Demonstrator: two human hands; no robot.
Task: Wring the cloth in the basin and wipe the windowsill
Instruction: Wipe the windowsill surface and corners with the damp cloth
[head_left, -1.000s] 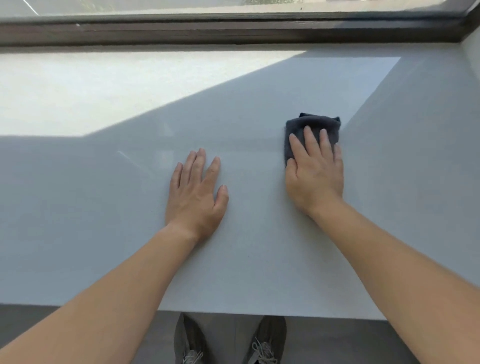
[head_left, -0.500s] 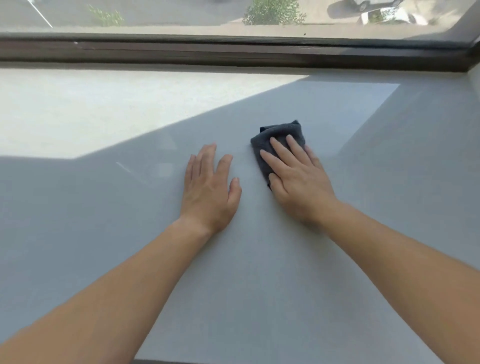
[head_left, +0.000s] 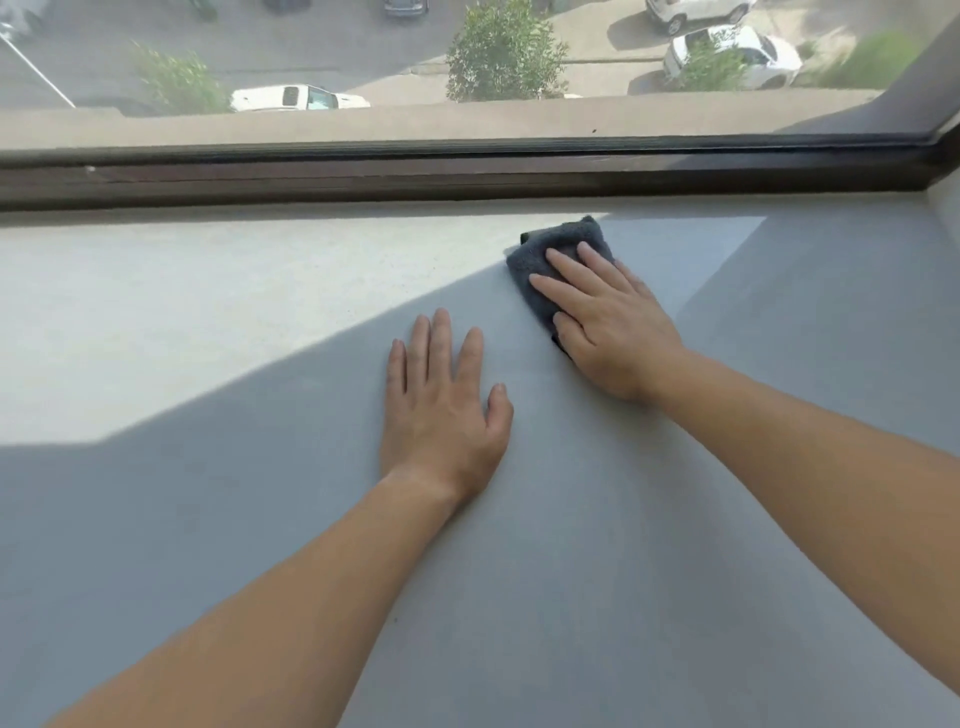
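My right hand (head_left: 613, 332) lies flat, fingers straight and slightly spread, pressing down on the folded dark grey microfibre cloth (head_left: 563, 244). The cloth sits on the smooth pale grey windowsill (head_left: 208, 519), far back near the dark brown window frame (head_left: 415, 176), right where the sunlit patch meets the shade. Its far corner pokes out beyond my fingertips, and a dark edge shows just beside my thumb. My left hand (head_left: 441, 400) rests palm down on the bare sill in the shade, fingers straight and close together, holding nothing, near the cloth but apart from it. Through the glass, down below, I see a white pickup truck (head_left: 298, 97) and a bushy green tree (head_left: 504, 52).
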